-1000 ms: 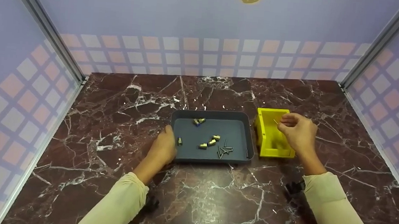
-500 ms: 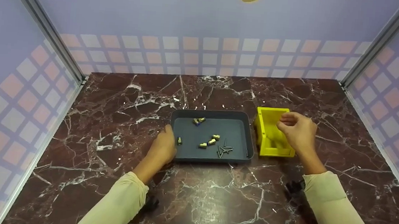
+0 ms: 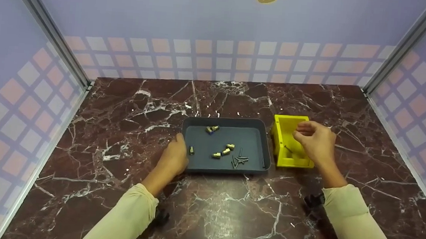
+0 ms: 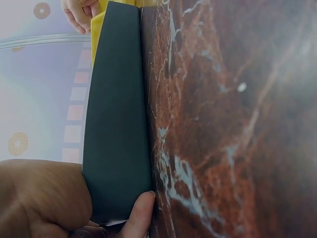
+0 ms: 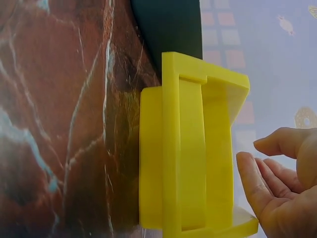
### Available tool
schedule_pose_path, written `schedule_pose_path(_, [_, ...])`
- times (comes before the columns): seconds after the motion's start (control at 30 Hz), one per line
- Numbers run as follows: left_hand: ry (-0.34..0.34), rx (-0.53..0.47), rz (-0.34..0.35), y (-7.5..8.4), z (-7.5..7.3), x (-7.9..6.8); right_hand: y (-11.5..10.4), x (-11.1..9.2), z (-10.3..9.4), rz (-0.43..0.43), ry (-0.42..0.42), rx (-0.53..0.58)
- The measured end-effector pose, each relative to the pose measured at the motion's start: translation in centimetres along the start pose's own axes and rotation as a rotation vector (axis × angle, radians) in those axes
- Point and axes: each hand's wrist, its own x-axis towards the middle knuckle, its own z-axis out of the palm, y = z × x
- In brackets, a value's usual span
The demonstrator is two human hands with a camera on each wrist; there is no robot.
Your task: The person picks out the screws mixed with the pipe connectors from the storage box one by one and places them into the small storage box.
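A: Left hand (image 3: 175, 153)?
B: It gripped firmly, its forearm (image 3: 157, 181) angled toward the tabletop's (image 3: 121, 218) far edge.
A: Right hand (image 3: 317, 140)?
B: Raised; it hung nearer the right edge, thumb (image 5: 281, 142) and forefinger (image 5: 252, 176) parted, other fingers (image 5: 284, 172) slightly bent.

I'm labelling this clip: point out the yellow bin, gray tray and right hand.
Yellow bin (image 3: 295, 163): head view, on its front wall.
Gray tray (image 3: 236, 135): head view, on a bare patch of its floor.
Right hand (image 3: 316, 142): head view, on the middle of the hand.
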Motion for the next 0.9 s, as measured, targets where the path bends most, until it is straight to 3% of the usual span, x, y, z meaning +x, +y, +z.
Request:
schedule_pose_path(0.43, [-0.017, -0.019, -0.013, 0.0, 0.0, 0.0, -3.0, -1.6, 1.3, -0.117, 0.017, 0.093])
schedule_pose_path(0.9, [0.03, -0.022, 0.017, -0.2, 0.2, 0.0, -5.1, -3.2, 4.3, -0.136, -0.153, 0.141])
